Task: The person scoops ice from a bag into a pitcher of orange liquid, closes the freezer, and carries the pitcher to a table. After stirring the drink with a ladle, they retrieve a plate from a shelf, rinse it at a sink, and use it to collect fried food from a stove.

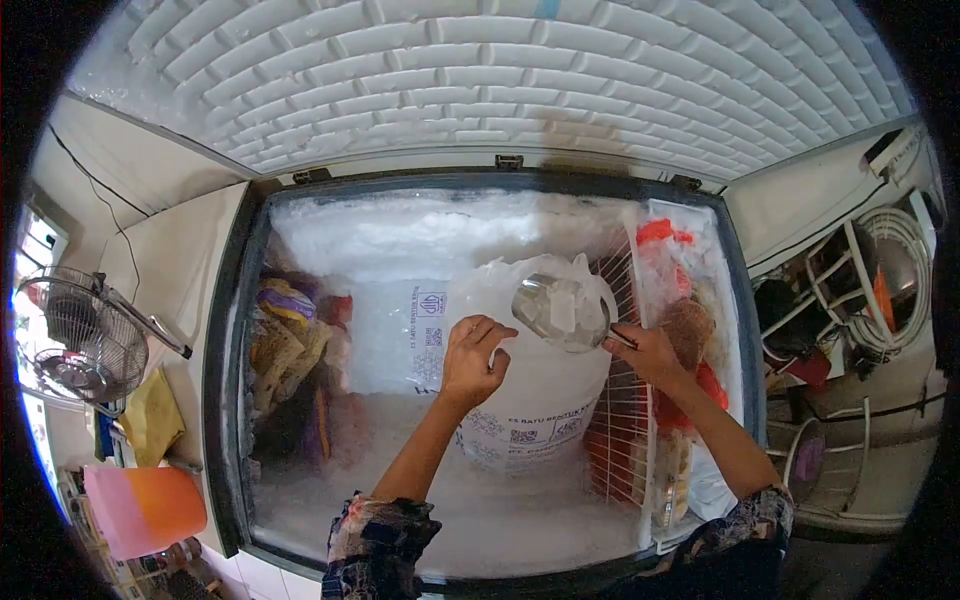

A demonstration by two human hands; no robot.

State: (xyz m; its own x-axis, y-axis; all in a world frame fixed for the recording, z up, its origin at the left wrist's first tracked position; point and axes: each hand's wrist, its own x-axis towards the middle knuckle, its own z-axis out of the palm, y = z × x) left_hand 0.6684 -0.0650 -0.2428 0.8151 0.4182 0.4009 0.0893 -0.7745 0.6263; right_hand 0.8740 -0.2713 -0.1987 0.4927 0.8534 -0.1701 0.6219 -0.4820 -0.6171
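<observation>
My right hand (650, 355) is closed around the handle of a shiny round metal scoop (592, 330). Pale, clear ice (563, 310) shows in its bowl, over the mouth of a large white plastic ice bag (530, 400). The bag stands upright in the chest freezer, with blue print on its side. At the bag's left edge is my left hand (475, 360), its fingers curled and seeming to grip the plastic; the exact contact is partly hidden.
Frost coats the freezer walls (400, 235). Another printed ice bag (385, 330) lies left, beside wrapped packages (290, 340). A white wire divider (640, 400) stands right, with red bags (665, 235) beyond. Outside are a fan (80, 335) and an orange-filled container (145, 510).
</observation>
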